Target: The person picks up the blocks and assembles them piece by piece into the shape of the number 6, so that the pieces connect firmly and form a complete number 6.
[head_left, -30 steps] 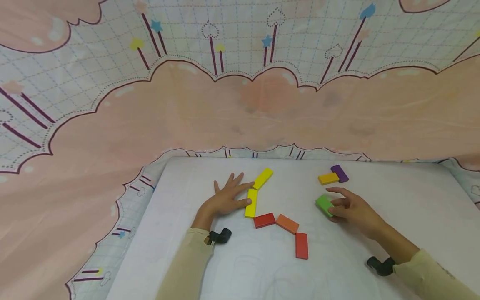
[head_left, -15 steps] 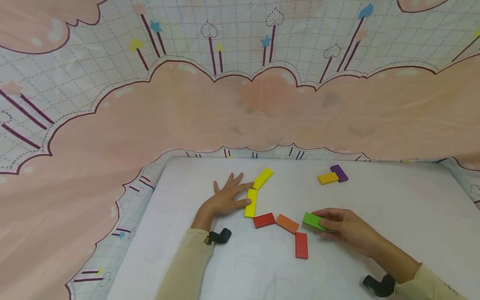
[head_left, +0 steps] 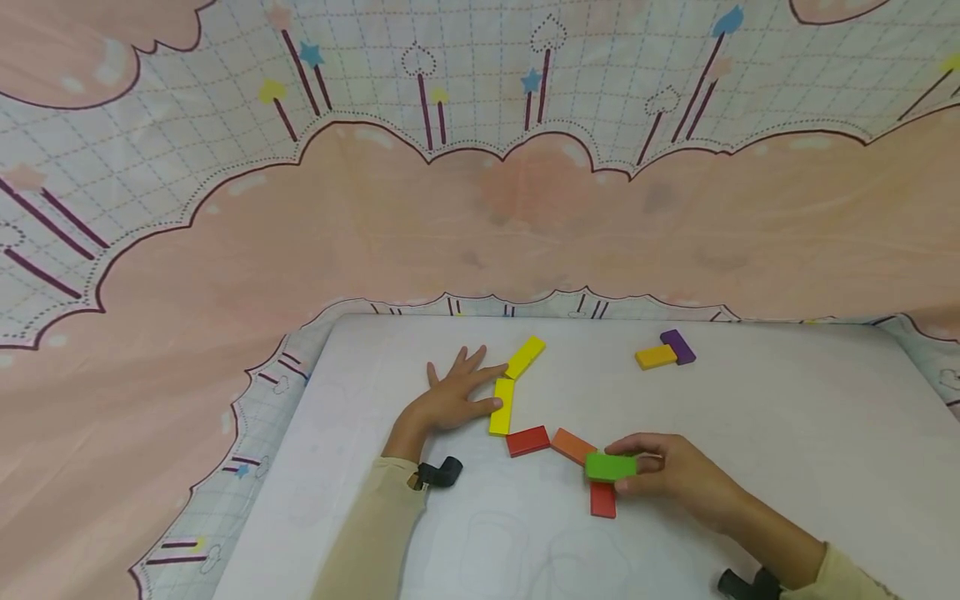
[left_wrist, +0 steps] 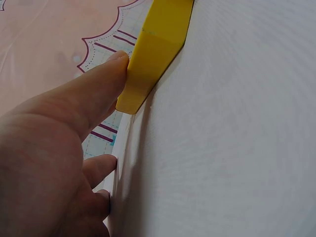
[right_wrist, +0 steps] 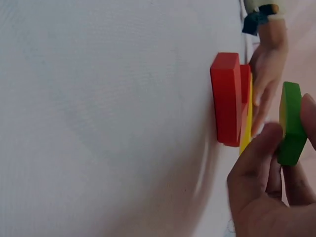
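Note:
My right hand (head_left: pixel 686 479) pinches a green block (head_left: pixel 611 467) between thumb and fingers. In the head view it covers the far end of a red block (head_left: pixel 603 502) and meets the edge of an orange block (head_left: pixel 573 447); the right wrist view shows the green block (right_wrist: pixel 292 123) raised off the table. With fingers spread, my left hand (head_left: pixel 448 402) rests on the table, its thumb touching a yellow block (head_left: pixel 502 408) and its index finger reaching to a second yellow block (head_left: pixel 526 357). Another red block (head_left: pixel 528 441) lies between the yellow and orange ones.
Toward the back right, an amber block (head_left: pixel 656 357) lies against a purple block (head_left: pixel 678 347). Everything sits on a white table (head_left: pixel 787 417), and a patterned pink cloth (head_left: pixel 450 225) hangs behind it. Each wrist wears a black camera mount (head_left: pixel 441 472).
My right hand has carried the green block leftward and toward me, turning it crosswise, from the right of the row to over the nearer red block. My left hand has stayed put.

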Action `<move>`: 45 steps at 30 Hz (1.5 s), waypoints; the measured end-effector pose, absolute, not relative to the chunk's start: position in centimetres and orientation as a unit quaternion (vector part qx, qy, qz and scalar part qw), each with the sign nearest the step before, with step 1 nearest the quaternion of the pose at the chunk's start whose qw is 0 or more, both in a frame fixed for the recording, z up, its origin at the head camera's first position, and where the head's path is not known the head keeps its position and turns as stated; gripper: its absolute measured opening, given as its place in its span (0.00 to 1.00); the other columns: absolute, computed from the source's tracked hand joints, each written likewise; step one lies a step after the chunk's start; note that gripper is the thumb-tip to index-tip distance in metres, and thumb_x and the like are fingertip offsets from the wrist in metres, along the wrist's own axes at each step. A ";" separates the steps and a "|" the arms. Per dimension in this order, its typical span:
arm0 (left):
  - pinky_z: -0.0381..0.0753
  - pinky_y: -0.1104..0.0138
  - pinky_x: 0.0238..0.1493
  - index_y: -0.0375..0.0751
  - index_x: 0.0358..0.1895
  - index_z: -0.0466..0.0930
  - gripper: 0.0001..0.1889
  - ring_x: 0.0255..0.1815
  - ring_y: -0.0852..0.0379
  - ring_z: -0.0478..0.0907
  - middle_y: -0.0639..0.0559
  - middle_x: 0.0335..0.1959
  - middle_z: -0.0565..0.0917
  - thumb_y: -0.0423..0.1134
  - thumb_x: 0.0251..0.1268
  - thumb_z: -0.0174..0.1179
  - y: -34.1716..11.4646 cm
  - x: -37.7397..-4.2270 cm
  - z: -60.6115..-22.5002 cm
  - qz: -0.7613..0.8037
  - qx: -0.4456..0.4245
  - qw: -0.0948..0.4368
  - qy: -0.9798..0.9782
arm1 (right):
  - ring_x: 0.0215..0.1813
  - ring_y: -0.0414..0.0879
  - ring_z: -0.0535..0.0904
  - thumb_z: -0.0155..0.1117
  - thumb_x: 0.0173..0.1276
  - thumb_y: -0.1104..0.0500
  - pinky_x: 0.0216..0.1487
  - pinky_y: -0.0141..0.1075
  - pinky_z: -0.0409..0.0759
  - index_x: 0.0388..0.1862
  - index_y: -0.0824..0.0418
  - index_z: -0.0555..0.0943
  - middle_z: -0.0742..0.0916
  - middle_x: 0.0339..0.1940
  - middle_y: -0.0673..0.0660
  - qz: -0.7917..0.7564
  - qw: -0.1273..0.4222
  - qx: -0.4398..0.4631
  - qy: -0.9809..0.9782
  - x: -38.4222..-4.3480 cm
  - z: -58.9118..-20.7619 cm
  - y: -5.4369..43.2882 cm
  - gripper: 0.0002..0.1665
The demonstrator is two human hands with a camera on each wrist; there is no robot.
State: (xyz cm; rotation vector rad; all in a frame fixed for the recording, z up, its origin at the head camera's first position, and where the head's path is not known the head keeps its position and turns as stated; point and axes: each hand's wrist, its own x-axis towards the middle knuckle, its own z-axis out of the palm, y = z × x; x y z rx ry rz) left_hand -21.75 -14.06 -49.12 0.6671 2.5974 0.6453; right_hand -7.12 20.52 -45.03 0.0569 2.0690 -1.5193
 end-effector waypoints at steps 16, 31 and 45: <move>0.16 0.27 0.71 0.72 0.79 0.60 0.34 0.87 0.45 0.26 0.54 0.87 0.42 0.62 0.72 0.57 -14.1 -21.7 -49.0 0.224 0.240 0.189 0.925 | 0.49 0.41 0.77 0.83 0.49 0.40 0.47 0.30 0.78 0.43 0.36 0.88 0.84 0.40 0.38 -0.390 0.151 -0.089 0.904 -5.3 -45.2 17.7 0.20; 0.17 0.27 0.71 0.73 0.79 0.59 0.34 0.87 0.46 0.26 0.55 0.87 0.42 0.63 0.71 0.57 -13.8 -22.0 -49.3 0.226 0.231 0.188 0.928 | 0.43 0.34 0.70 0.86 0.46 0.42 0.39 0.35 0.68 0.34 0.36 0.85 0.78 0.31 0.33 -0.293 0.105 -0.172 0.935 -5.1 -45.6 16.3 0.19; 0.18 0.27 0.71 0.73 0.78 0.60 0.33 0.87 0.45 0.27 0.54 0.87 0.42 0.62 0.71 0.57 -13.7 -21.9 -49.1 0.225 0.231 0.185 0.928 | 0.56 0.46 0.67 0.87 0.38 0.35 0.43 0.44 0.66 0.27 0.31 0.80 0.74 0.44 0.40 -0.208 0.132 -0.151 0.957 -4.7 -45.6 14.9 0.23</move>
